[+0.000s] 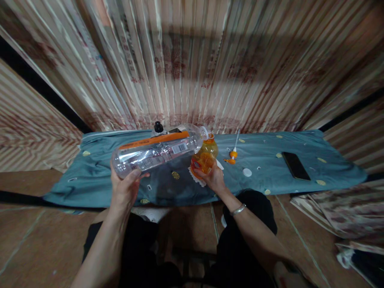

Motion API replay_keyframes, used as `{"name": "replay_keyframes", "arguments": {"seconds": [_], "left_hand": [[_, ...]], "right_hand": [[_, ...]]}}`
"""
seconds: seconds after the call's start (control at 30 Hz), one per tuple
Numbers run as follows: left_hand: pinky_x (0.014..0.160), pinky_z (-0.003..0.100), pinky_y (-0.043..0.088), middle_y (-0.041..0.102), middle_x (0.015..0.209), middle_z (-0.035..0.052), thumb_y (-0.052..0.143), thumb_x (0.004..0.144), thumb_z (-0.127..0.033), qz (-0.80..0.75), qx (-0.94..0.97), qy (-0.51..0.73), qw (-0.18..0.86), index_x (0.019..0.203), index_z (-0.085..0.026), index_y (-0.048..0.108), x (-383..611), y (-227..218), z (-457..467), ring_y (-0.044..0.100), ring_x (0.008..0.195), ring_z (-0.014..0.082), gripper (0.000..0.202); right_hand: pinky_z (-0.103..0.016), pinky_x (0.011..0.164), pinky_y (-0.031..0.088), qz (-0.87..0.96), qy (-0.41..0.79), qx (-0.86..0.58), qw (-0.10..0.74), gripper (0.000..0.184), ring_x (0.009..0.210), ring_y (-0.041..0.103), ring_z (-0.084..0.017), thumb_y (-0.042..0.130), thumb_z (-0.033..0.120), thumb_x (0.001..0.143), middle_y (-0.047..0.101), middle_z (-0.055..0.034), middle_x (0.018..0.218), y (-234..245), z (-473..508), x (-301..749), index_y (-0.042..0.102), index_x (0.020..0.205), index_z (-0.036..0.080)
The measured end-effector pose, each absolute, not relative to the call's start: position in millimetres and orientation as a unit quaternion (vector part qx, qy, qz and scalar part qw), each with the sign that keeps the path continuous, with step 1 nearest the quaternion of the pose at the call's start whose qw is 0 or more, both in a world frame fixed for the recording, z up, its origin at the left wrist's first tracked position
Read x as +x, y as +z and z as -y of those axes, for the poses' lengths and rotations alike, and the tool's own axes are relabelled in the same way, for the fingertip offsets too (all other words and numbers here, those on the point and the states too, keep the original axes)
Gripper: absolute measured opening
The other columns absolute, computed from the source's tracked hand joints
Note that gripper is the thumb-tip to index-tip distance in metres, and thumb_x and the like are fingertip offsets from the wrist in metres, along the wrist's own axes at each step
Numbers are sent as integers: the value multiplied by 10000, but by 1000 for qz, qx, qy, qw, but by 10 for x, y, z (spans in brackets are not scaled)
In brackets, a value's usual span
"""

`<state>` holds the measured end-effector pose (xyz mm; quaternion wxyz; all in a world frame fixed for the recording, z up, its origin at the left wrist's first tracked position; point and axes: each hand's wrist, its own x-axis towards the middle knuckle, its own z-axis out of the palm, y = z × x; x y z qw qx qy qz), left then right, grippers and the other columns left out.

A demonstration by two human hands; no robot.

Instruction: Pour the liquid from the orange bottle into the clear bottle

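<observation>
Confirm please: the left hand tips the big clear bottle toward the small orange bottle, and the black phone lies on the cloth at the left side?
Wrong side. In the head view the black phone lies at the right end of the cloth. The rest is correct.

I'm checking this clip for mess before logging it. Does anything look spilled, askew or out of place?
No spill shows. The clear bottle in the left hand lies tipped nearly flat, its mouth at the orange bottle held by the right hand. A pump top and a white cap lie loose on the blue cloth.
</observation>
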<state>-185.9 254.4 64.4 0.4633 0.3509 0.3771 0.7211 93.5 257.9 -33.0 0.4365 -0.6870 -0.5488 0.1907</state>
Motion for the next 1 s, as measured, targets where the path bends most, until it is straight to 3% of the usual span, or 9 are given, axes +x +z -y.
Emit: {"name": "replay_keyframes", "arguments": {"seconds": [0.2, 0.4, 0.67, 0.87, 1.0], "left_hand": [[548, 237, 568, 739, 1089, 15, 959, 529, -289, -388, 371, 704, 464, 1145, -290, 686, -1870, 639, -2529, 678, 837, 201, 674], [508, 216, 555, 717, 1009, 9, 963, 457, -260, -392, 340, 716, 467, 1101, -286, 693, -1850, 642, -2526, 670, 776, 178, 699], [562, 246, 597, 719, 1000, 17, 972, 447, -252, -388, 336, 719, 469, 1072, -259, 683, -1841, 658, -2509, 675, 784, 181, 688], [652, 299, 628, 707, 1021, 8, 964, 446, -240, -394, 335, 719, 465, 1128, -267, 685, -1840, 682, -2504, 663, 801, 177, 738], [664, 303, 631, 702, 1029, 14, 974, 426, -247, -399, 332, 715, 468, 1130, -263, 695, -1833, 699, -2495, 658, 819, 180, 758]], "right_hand": [[-491, 841, 637, 551, 180, -692, 429, 848, 992, 798, -395, 819, 756, 702, 817, -144, 1029, -347, -2583, 936, 628, 1275, 162], [-487, 838, 638, 554, 187, -692, 424, 838, 989, 800, -394, 834, 720, 699, 820, -148, 1041, -326, -2573, 943, 620, 1281, 157], [-496, 895, 631, 563, 195, -683, 423, 974, 1085, 783, -398, 796, 776, 701, 804, -183, 1184, -306, -2560, 959, 555, 1404, 146], [-489, 893, 619, 599, 192, -660, 411, 839, 1084, 778, -385, 756, 757, 776, 799, -173, 1186, -278, -2529, 1016, 578, 1349, 171], [-486, 877, 623, 603, 196, -660, 403, 775, 1067, 778, -380, 798, 724, 754, 806, -160, 1119, -240, -2542, 1053, 595, 1267, 181]]}}
